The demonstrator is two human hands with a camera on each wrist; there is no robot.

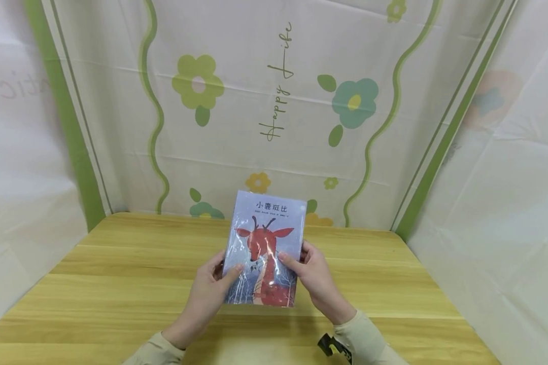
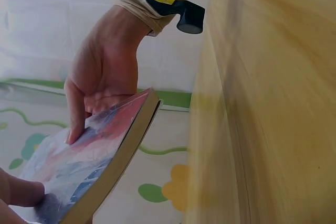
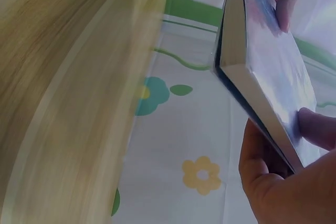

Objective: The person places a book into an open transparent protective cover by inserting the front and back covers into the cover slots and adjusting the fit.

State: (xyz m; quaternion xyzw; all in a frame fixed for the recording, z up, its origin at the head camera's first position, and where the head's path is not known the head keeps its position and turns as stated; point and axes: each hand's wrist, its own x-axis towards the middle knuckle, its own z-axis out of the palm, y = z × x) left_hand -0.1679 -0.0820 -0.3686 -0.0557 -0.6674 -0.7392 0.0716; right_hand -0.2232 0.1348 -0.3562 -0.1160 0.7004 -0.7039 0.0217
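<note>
A book [image 1: 267,243] with a glossy blue cover and a red deer is held above the table, its front facing the head camera. My left hand [image 1: 207,289] grips its left edge, thumb on the cover and fingers behind. On the opposite edge, my right hand [image 1: 317,281] holds it the same way. The left wrist view shows the closed pages of the book [image 2: 121,156] edge-on, with the right hand [image 2: 107,69] across from it. In the right wrist view the book [image 3: 278,72] stands tilted, and the right hand's curled fingers lie partly behind it.
A wooden table [image 1: 118,284] spreads beneath the hands. Behind it hangs a white cloth [image 1: 237,147] printed with flowers and green lines, and pale cloth walls [image 1: 498,213] flank both sides. A black wrist camera mount [image 1: 333,347] sits at the right sleeve.
</note>
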